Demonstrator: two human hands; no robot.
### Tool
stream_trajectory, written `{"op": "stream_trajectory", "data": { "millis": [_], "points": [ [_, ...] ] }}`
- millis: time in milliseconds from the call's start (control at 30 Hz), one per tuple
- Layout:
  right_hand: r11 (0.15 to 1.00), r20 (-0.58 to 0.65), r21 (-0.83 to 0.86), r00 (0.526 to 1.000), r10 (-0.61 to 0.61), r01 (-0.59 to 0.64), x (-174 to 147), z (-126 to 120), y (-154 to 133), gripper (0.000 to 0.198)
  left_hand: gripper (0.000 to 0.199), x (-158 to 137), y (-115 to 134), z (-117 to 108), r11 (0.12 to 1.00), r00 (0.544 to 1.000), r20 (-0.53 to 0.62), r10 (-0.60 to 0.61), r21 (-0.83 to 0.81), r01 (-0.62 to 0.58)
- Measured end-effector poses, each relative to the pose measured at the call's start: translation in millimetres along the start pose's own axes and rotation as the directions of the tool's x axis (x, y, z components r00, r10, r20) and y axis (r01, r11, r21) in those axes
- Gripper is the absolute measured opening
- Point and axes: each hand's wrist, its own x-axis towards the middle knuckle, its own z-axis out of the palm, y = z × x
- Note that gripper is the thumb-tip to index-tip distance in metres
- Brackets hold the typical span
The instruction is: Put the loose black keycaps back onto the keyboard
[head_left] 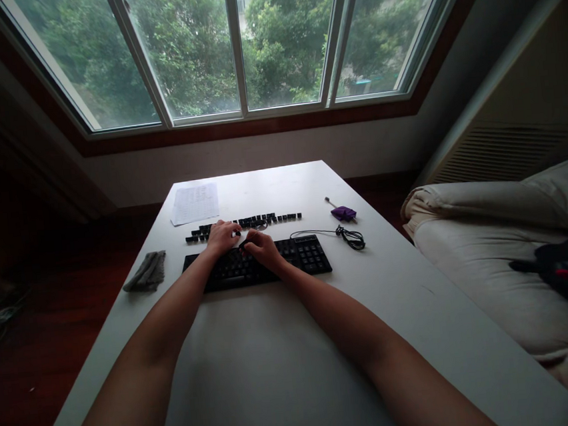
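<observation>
A black keyboard [313, 256] lies across the white table, and part of its key field shows no raised keycaps. Just behind it, loose black keycaps [264, 218] are set out in rows. My left hand [222, 236] is over the keyboard's back edge beside these rows, its thumb and fingers apart. A small dark piece shows by its fingertips; I cannot tell if they touch it. My right hand [264, 248] is closed in a pinch above the middle of the keyboard, near my left hand. Something small and black, probably a keycap, shows at its fingertips.
On the white table [277, 347], a grey cloth [146, 272] lies at left and a printed sheet [195, 203] at the back left. A coiled cable [351, 238] and a purple item [343, 214] with a thin stick lie right. A cream sofa [473, 248] stands beyond.
</observation>
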Motion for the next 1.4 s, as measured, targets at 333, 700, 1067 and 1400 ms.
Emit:
{"op": "stream_trajectory", "data": {
  "millis": [333, 700, 1067, 1400],
  "points": [
    [1.0, -0.004, -0.012, 1.0, 0.029, -0.029, -1.3, 0.6, -4.7, 0.008, 0.024, 2.1, -1.8, 0.7, 1.0, 1.0, 0.003, -0.005, 0.017, 0.005],
    [1.0, 0.006, 0.018, 1.0, 0.008, -0.008, -1.7, 0.4, -2.8, 0.008, 0.025, -5.4, -1.6, -5.4, 1.0, 0.998, -0.062, -0.03, -0.01, 0.029],
    [0.998, -0.032, -0.068, 0.999, 0.004, -0.006, -0.5, 0.3, -1.6, 0.008, 0.022, -80.5, 12.1, -24.0, 0.996, 0.994, -0.08, -0.071, 0.039, 0.074],
    [0.99, -0.111, -0.139, 0.994, -0.015, -0.001, 2.8, -0.8, 3.1, 0.016, 0.03, -106.5, 15.2, -27.6, 0.999, 0.996, -0.086, -0.027, -0.019, 0.025]
  ]
}}
